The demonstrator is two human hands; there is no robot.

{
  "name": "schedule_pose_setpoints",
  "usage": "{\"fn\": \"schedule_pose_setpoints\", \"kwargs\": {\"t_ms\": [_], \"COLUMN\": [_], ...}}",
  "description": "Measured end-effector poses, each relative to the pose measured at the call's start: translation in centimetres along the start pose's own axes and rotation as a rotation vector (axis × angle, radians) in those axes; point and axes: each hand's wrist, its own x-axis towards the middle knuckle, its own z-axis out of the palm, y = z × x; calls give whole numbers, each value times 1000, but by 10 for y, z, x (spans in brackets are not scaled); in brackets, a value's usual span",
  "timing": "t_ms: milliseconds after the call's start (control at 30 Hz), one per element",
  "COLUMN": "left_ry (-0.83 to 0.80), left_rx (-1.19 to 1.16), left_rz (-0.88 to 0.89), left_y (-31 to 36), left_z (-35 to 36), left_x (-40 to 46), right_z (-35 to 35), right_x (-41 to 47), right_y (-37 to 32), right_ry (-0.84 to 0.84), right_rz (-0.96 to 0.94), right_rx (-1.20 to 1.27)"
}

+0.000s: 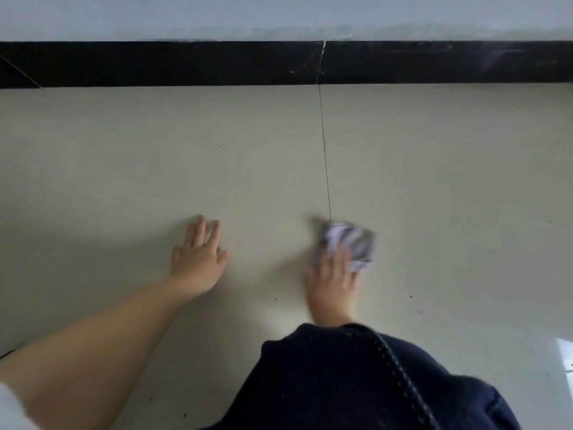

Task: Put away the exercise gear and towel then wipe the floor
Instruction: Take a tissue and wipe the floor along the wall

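Pale beige tiled floor (310,156), seen from above, running up to a black skirting band (186,63) at the foot of a light wall (279,13). One thin dark grout line (324,150) crossing the floor from the skirting down toward the right hand. Left hand (198,259) flat on the tile, palm down, fingers straight and slightly spread, nothing under or in it; bare forearm stretching back to the lower left corner, with a sliver of white sleeve (9,408) at the edge. Right hand (333,274) blurred, laid on top of a crumpled grey-and-white cloth (347,242), fingers reaching forward over it and pressing it onto the floor; impossible to tell through the blur whether the fingertips curl into the fabric or lie straight. Cloth on the tile just at the lower end of the grout line, well to the right of the left hand, most of it poking out ahead of the fingers. Dark navy trouser knee (356,383) with light stitching in the lower middle, covering the right wrist. A few small dark specks (410,296) scattered on the tile near both hands. Bright glare patch (564,349) at the right edge of the floor.
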Motion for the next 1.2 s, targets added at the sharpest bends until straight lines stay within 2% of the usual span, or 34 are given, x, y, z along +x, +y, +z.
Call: {"fn": "schedule_pose_setpoints", "kwargs": {"t_ms": [33,67,100,133,167,233,300,367,433,467,533,567,600,667,800,867,933,1033,1133,1200], "left_ry": [-2,-5,-8,-9,-9,-2,8,12,-5,-14,-14,-4,12,33,22,31,45,70,51,13], "left_rx": [3,13,24,35,42,43,46,42,-5,-30,-33,-16,-1,-3,-7,-13,-17,-16,-10,4], "left_rz": [14,24,31,33,36,38,24,9,-9,-19,-28,-27,-22,-7,26,31,22,-8,-16,-5], "left_y": [-3,-5,-7,-8,-8,-6,-4,-2,2,4,6,6,5,2,-4,-4,0,6,5,3], "left_z": [-1,-2,-3,-3,-3,-3,-1,0,1,2,5,6,7,8,7,6,7,16,25,24], "left_x": [1,2,4,4,4,2,-1,-2,-2,-1,-1,-1,-1,-2,-5,-5,-6,-7,-2,0], "right_z": [11,16,16,15,11,-1,-9,-33,-64,-75,-76,-70,-58,-30,5,1,-7,-29,-58,-73], "right_x": [-14,-20,-18,-11,-3,9,27,42,48,48,50,48,44,31,-1,-1,15,40,54,62], "right_y": [-28,-45,-48,-44,-33,3,59,120,162,171,167,151,132,82,-9,-18,-5,26,75,97], "right_ry": [-32,-155,-289,-300,-264,-220,-133,-88,-73,-63,-70,-31,26,73,-48,-159,-139,-20,25,33], "right_rz": [-241,-460,-627,-743,-791,-749,-588,-164,287,440,606,603,524,242,-375,-660,-730,-416,147,444], "right_rx": [-73,-135,-201,-231,-228,-251,-277,-178,23,90,134,120,65,-62,-151,-264,-297,-164,46,166]}}
